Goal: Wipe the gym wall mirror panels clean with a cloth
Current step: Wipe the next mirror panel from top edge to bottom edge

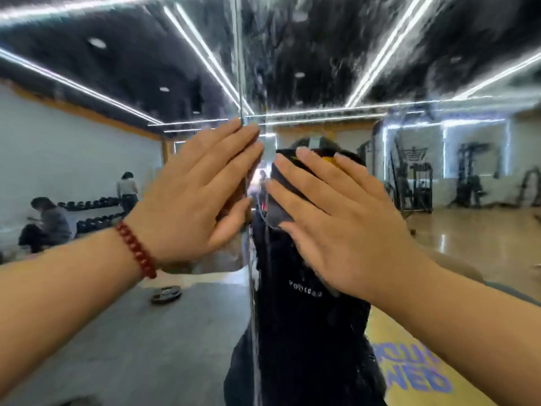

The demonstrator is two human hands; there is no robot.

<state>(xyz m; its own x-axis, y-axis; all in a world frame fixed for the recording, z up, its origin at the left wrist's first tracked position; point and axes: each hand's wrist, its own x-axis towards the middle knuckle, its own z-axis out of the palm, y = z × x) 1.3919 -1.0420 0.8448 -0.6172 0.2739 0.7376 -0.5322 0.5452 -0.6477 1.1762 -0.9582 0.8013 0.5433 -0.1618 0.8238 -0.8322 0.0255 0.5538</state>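
I press the dark cloth (278,200) flat against the mirror (307,68) under my right hand (336,218); my left hand (193,194) lies flat on the glass, grasping nothing.

Dark grey cloth (278,200) lies flat against the streaked, wet right mirror panel (380,68), just right of the vertical panel seam (238,68).

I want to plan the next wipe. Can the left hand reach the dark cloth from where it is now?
Probably yes. The left hand lies flat on the mirror just beside the cloth, with only the panel seam between; the right hand covers most of the cloth.
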